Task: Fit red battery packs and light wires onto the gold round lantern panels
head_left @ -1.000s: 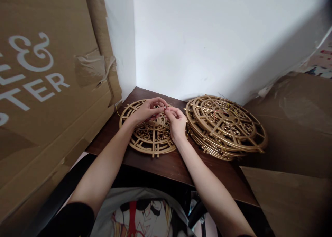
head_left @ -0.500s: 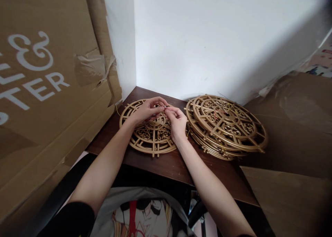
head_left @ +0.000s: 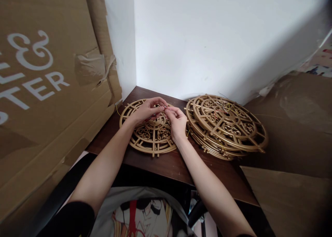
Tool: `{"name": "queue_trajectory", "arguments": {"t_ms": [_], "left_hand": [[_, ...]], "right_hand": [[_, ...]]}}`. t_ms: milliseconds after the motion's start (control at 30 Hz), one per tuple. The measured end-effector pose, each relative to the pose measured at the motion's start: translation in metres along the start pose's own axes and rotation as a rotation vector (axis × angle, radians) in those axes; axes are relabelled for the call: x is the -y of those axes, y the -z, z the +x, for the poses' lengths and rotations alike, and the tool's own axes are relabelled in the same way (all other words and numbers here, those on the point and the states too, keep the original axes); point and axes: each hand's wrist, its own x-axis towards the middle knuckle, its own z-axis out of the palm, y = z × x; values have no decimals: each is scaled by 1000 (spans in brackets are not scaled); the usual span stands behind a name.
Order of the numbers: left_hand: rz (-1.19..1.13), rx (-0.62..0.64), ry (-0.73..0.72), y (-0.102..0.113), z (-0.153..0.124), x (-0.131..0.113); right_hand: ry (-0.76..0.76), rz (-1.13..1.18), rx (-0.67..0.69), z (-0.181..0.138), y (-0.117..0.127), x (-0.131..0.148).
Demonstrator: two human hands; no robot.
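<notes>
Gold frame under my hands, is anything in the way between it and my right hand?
Nothing visible stands between your right hand and the gold frame below it. The stack of frames sits to the right, out of the way.

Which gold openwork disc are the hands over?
The left-hand disc, lying on the dark table beneath the left hand and right hand. The other discs are piled in the stack to its right.

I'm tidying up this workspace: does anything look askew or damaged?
The top gold disc sits off-centre on the stack, jutting out to the right past those beneath. On the left cardboard box, the tape looks crumpled and partly peeled.
</notes>
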Motion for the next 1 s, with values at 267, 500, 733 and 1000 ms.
{"name": "queue_trajectory", "arguments": {"t_ms": [267, 500, 733, 1000], "left_hand": [[-171, -117, -21, 3, 8, 4], [-269, -243, 75, 2, 12, 4], [-382, -335, 101, 7, 17, 9], [-466, -320, 126, 9, 18, 15]], "right_hand": [[-30, 45, 4, -1, -2, 1], [63, -148, 143, -5, -2, -2], [346, -610, 353, -13, -3, -1], [423, -741, 505, -20, -6, -6]]}}
